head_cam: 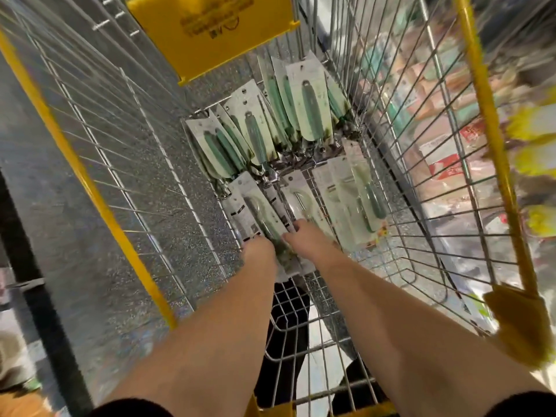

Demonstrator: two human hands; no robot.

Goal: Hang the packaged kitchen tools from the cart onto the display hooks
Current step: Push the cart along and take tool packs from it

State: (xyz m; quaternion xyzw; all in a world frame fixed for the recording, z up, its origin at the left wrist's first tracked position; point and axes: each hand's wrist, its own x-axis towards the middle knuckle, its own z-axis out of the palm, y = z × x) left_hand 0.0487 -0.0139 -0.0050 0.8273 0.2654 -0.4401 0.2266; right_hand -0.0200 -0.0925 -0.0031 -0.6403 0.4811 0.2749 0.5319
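Both hands reach deep into the wire cart, so the only open way is straight up past the forearms, between the yellow-trimmed rims. Left of the left hand the slanted wire side wall closes in near; right of the right hand a patch of bare basket floor lies open before the right wire wall. Beyond both hands the floor is crowded with overlapping carded tools, the nearest packs touching the fingers. Above and beyond those, a yellow plastic flap hangs over the far end.
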